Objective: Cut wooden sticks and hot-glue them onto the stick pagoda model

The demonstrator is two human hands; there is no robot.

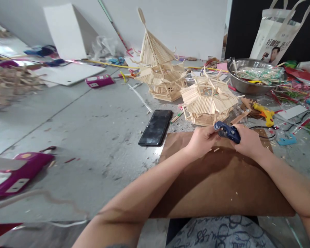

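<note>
My right hand [246,139] is closed around the handles of dark-blue cutters [229,132], whose head points left. My left hand [203,139] is pinched right by that head; whatever sits between its fingertips is too small or hidden to make out. Both hands are above the far part of a brown board [222,186], where short cut bits of stick [216,150] lie. Just beyond my hands stands a low, many-sided pavilion model [209,98] built of thin wooden sticks. Behind it to the left is a taller stick pagoda [160,65] with a pointed roof.
A black phone [155,128] lies left of the board. To the right are a yellow glue gun [266,114] with its cord and a metal bowl [257,86] of wrapped sticks. Magenta power strips [23,172] lie on the left floor; a stick heap [12,86] is at far left.
</note>
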